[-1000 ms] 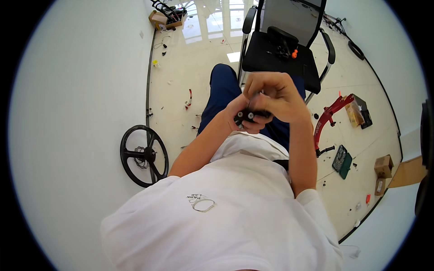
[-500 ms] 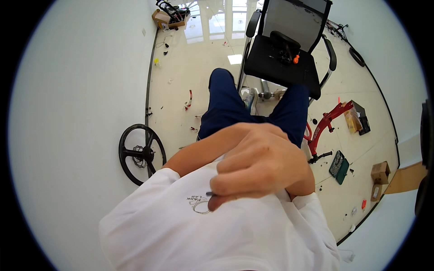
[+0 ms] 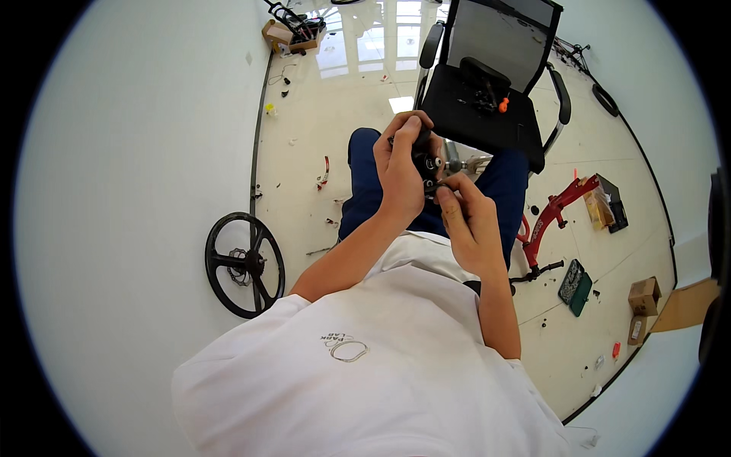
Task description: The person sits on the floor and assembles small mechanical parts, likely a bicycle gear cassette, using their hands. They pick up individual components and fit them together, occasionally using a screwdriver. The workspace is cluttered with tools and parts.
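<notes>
Up over my lap, my left hand (image 3: 399, 169) is closed around a small black brake caliper (image 3: 429, 163) with round silver bolts. Its fingers hide much of the far side. My right hand (image 3: 474, 228) is at the near lower end of the caliper, thumb and forefinger pinched together. Whatever sits between those fingertips is too small to make out. Both forearms reach forward from my white shirt, and the hands almost meet.
A black office chair (image 3: 457, 99) stands ahead, with dark parts and an orange piece (image 3: 503, 105) on it. At left, a black spoked wheel (image 3: 253, 263) leans on the wall. Rightward lie a red bike frame (image 3: 550, 215), a green case (image 3: 576, 288) and a cardboard box (image 3: 645, 295).
My right hand, raised close before my chest with a small dark piece in its fingers, has moved down and forward to the caliper. My left hand and the caliper, hidden before, now show.
</notes>
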A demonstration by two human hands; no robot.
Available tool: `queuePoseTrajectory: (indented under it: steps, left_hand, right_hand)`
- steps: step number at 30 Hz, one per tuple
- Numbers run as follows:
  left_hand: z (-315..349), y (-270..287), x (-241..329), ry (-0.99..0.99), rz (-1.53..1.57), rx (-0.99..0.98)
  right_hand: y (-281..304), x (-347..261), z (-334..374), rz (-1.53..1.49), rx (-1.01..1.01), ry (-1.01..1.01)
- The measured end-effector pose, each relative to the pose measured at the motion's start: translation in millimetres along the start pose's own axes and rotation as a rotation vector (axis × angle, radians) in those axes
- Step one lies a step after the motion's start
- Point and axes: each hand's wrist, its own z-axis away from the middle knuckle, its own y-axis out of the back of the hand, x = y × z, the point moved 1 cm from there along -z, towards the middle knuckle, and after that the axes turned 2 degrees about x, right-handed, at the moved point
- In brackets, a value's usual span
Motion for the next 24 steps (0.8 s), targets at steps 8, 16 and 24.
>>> queuePoseTrajectory:
  steps: [8, 16, 24]
  left_hand:
    - [6.4, -1.2, -9.1, -0.193, -0.119, 0.017]
    - [3.6, 7.3, -11.5, -0.928, -0.617, -0.122]
    - [-5.5, 9.5, -22.1, -0.184, -0.408, 0.044]
  right_hand:
    - [2.8, -5.7, 9.6, 0.137, 0.11, 0.091]
    - [-1.6, 11.6, 3.4, -0.109, 0.094, -0.094]
    - [-2.4, 17.3, -3.5, 0.239, 0.051, 0.158]
